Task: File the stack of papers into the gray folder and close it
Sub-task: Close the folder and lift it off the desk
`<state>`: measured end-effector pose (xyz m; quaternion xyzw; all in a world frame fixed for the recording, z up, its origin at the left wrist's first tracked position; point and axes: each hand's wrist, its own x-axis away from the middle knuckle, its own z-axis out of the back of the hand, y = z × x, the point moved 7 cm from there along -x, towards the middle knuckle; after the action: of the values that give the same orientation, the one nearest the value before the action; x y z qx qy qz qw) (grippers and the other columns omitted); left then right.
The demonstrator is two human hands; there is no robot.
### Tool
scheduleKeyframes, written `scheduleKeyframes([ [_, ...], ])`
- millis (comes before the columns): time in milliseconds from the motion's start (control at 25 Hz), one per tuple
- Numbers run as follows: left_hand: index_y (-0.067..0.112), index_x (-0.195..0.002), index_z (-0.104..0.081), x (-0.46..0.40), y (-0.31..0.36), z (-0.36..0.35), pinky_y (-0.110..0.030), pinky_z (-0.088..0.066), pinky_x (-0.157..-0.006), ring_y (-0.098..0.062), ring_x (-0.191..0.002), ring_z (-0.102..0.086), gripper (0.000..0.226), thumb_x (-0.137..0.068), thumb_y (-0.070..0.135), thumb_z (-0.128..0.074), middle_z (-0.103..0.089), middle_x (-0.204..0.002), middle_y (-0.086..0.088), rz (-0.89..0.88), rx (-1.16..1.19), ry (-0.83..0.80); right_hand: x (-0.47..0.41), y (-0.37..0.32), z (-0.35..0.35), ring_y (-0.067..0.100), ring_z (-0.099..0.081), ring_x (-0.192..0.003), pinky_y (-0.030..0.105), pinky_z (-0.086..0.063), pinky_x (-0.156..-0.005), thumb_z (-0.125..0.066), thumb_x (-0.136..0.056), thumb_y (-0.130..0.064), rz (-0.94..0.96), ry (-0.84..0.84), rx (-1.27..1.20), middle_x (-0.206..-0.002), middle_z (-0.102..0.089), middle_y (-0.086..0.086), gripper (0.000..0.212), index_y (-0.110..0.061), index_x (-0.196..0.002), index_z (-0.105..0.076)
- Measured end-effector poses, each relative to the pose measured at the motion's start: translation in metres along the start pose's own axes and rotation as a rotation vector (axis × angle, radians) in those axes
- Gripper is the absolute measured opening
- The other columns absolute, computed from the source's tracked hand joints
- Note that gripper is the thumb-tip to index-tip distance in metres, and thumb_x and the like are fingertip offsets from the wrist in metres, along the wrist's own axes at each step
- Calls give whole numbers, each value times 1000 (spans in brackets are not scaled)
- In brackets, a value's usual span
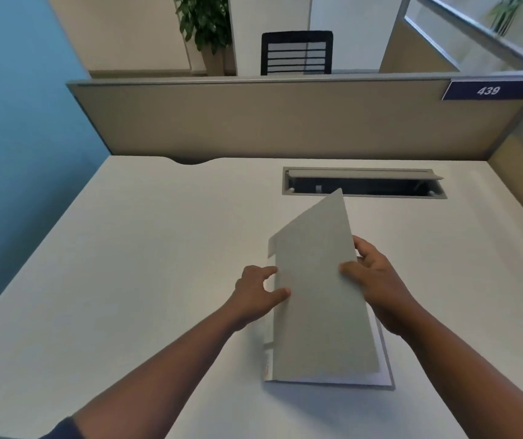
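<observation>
Head view: we hold the gray folder (317,280) between both hands over the white desk (127,280), its front cover raised and tilted, not yet flat. The folder's long axis runs away from us, leaning a bit to the right at the far end; its near edge rests on the desk, far corner pointing toward the cable tray (364,182). The stack of papers (383,359) shows only as a thin white edge under the cover along the right side and near corner, so we judge it already inside.

Right hand (377,286): thumb on top of the cover's right edge, fingers curled behind it, a pinch grip. Left hand (257,293): thumb and forefinger spread, tips touching the cover's left edge, w/ a narrow strip of the back leaf visible just below the fingers; whether it truly pinches, we can't tell for sure, it looks like a light hold. Both hands sit about level, approx. at mid-length of the folder; the cover lies between them.

Closing turns on pressing the cover down toward the desk, away from the fingertips.

Beyond the tray, a beige partition (253,122) carries a blue plate (488,90) reading "439". No writing on the folder that we can read.
</observation>
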<state>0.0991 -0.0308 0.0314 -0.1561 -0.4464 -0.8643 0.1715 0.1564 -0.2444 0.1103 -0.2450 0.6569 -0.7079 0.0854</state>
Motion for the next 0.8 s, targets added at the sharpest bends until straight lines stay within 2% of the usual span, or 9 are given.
scheduleKeyframes([
  [120,26,-149,-41,-9,-21,-17,-41,-39,-111,-27,-136,-43,76,-85,52,-72,-37,-149,-6,78,-77,19,10,23,48,22,-76,-87,41,-63,-72,-54,-88,-6,-88,86,212,-108,-76,-2,49,-41,-123,-61],
  [240,29,-146,-40,-12,-27,-33,-39,-46,-103,-29,-125,-53,75,-82,54,-69,-47,-138,-7,59,-183,36,16,62,88,18,-73,-86,42,-59,-81,-71,-84,-19,-237,193,481,-116,-69,-2,39,-31,-120,-63],
  [360,26,-144,-37,-14,-27,-43,-31,-46,-90,-28,-116,-57,77,-80,52,-71,-50,-128,-7,52,-195,97,20,99,91,24,-63,-110,38,-49,-93,-86,-74,-34,-341,212,669,-135,-58,6,70,-19,-135,-56],
  [440,21,-140,-37,-15,-29,-46,-31,-43,-84,-29,-112,-57,78,-77,48,-75,-50,-125,-7,81,-181,132,22,116,79,28,-53,-125,38,-42,-101,-87,-70,-46,-368,178,780,-143,-50,10,88,-15,-143,-48],
  [520,17,-127,-42,-17,-31,-48,-35,-49,-82,-31,-104,-59,71,-72,41,-79,-53,-116,-8,144,-91,158,22,129,70,30,-48,-128,38,-40,-103,-82,-71,-56,-397,138,948,-142,-48,10,90,-19,-144,-45],
  [640,14,-108,-45,-18,-35,-48,-34,-52,-71,-30,-94,-63,64,-61,27,-87,-58,-105,-7,273,138,191,22,137,60,32,-47,-114,39,-46,-89,-76,-69,-56,-394,140,1115,-129,-49,5,70,-24,-127,-53],
  [720,8,-106,-53,-22,-37,-50,-36,-58,-69,-28,-90,-67,59,-60,13,-89,-65,-102,-8,327,343,134,22,139,60,30,-45,-109,39,-48,-83,-75,-67,-54,-402,164,1115,-124,-47,3,62,-24,-118,-55],
  [800,6,-106,-62,-26,-40,-53,-35,-60,-64,-27,-83,-71,49,-64,2,-88,-72,-99,-12,345,524,39,21,139,62,30,-45,-108,39,-48,-81,-76,-64,-54,-406,169,1104,-124,-46,1,64,-24,-117,-54],
])
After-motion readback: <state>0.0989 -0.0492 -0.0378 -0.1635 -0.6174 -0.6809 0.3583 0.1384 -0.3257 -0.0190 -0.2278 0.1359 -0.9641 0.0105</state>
